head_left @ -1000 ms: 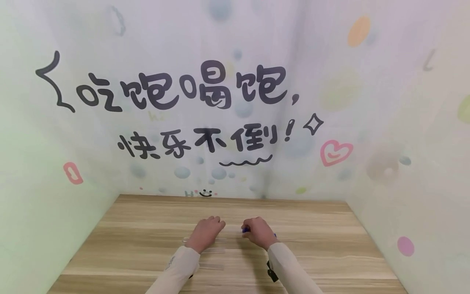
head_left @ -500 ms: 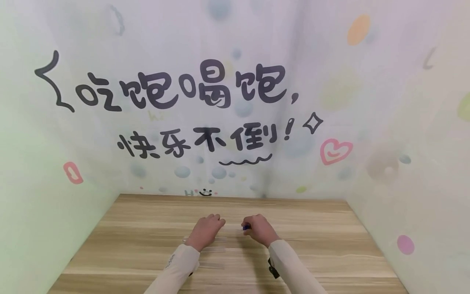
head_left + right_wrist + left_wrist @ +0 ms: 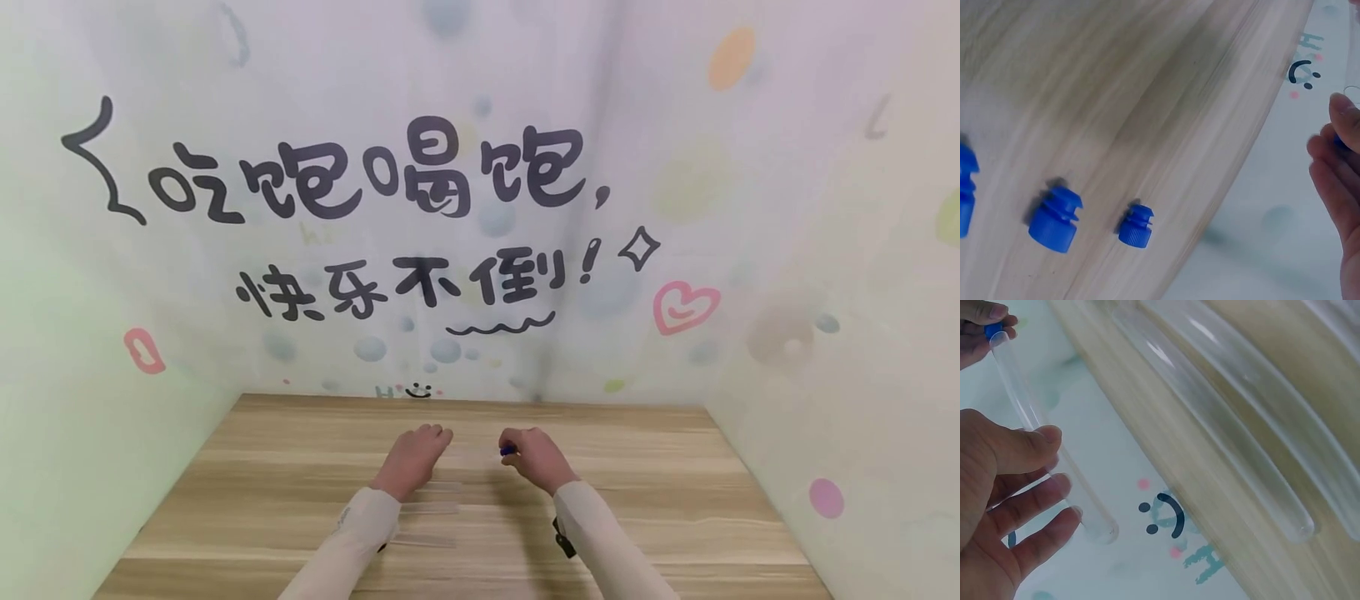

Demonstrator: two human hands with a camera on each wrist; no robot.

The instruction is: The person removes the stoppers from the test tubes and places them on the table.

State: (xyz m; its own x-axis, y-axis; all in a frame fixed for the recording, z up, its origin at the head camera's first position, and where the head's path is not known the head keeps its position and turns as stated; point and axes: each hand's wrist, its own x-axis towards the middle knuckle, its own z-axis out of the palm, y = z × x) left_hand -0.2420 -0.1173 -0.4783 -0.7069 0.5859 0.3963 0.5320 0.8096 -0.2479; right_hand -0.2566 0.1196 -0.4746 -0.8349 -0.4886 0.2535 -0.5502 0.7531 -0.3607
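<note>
My left hand (image 3: 412, 458) holds a clear test tube (image 3: 1019, 387) between thumb and fingers, seen slanting in the left wrist view. Its rounded end sticks out past the fingertips. In the head view the tube is barely visible. My right hand (image 3: 542, 460) pinches a blue cap (image 3: 993, 329) close to the tube's mouth; whether the two touch, I cannot tell. More clear tubes (image 3: 1229, 437) lie side by side on the table near the left hand. On the right side, several blue ribbed stoppers (image 3: 1054, 219) rest on the wood, spaced apart.
The wood-grain table (image 3: 645, 492) runs back to a white curtain-like wall (image 3: 480, 358) printed with dark lettering and coloured dots. Pale side walls enclose the table left and right. A dark device (image 3: 564, 540) is strapped under the right sleeve.
Both hands have shifted slightly up in the head view and a little farther apart, still holding the tube and the cap. The view itself has tilted slightly.
</note>
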